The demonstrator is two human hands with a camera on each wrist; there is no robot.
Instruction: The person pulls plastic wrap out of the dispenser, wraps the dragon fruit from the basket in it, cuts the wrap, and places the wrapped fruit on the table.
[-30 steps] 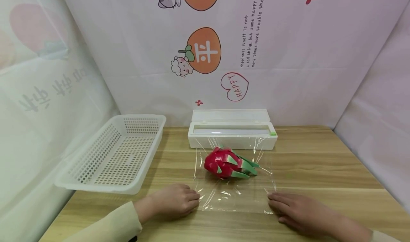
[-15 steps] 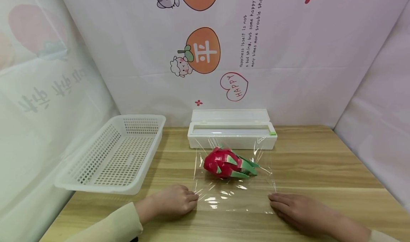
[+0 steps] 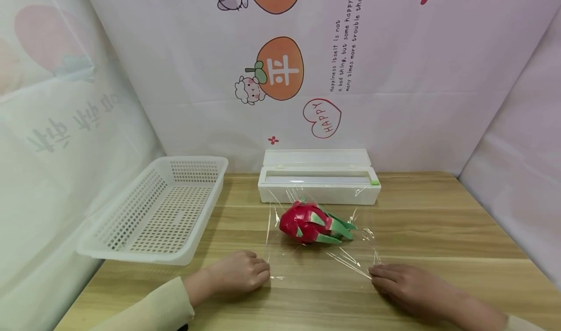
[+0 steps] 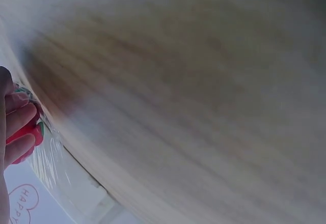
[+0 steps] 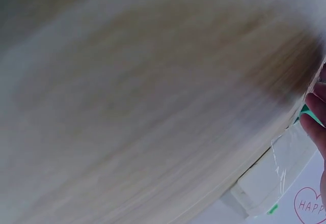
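A sheet of clear cling film (image 3: 307,272) stretches from a long white dispenser box (image 3: 317,194) toward me. My left hand (image 3: 240,272) pinches its near left corner, thumb hidden beneath the fingers. At the near right corner my right hand (image 3: 409,287) pinches the film, fingers pointing inward. Within the film's outline, between box and hands, lies a red dragon fruit (image 3: 302,223) with green scale tips pointing right. The left wrist view catches the dragon fruit (image 4: 25,135) behind my fingers (image 4: 20,117). In the right wrist view, fingers (image 5: 316,127) show at the right edge.
A white perforated plastic basket (image 3: 188,253) sits at the left of the wooden table (image 3: 429,214). The dispenser's lid (image 3: 315,156) stands raised against the printed white cloth (image 3: 385,126) at the back. White cloth also hangs on both sides.
The film's glints have shifted, and diagonal creases now run toward my right hand. Its near edge looks pulled straighter between the hands. Both hands stay almost in place; the fruit has not moved.
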